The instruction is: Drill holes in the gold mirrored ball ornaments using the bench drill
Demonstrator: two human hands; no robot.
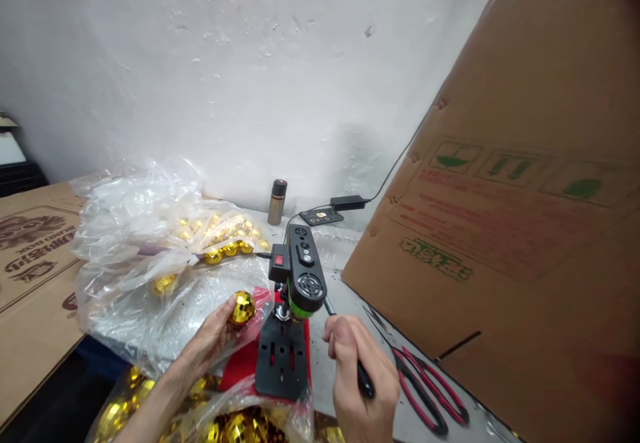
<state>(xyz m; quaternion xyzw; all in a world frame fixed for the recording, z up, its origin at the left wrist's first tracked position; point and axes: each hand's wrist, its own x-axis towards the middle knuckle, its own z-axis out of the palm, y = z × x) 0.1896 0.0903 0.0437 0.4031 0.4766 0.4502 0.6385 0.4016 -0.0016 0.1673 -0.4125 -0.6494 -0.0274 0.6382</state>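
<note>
In my left hand is a gold mirrored ball, pinched at its left side by the fingers. Just right of the ball stands a small black bench drill press with a red switch and a slotted black base plate. The ball is apart from the plate. My right hand is wrapped round the drill press lever, whose black end shows below the fingers. Bags of similar gold balls lie in front, and more balls sit in clear plastic behind my left hand.
Red-and-black-handled scissors lie right of my right hand, beside a large cardboard box. A small bottle, a black power adapter and its cable are near the wall. Another cardboard box is at left.
</note>
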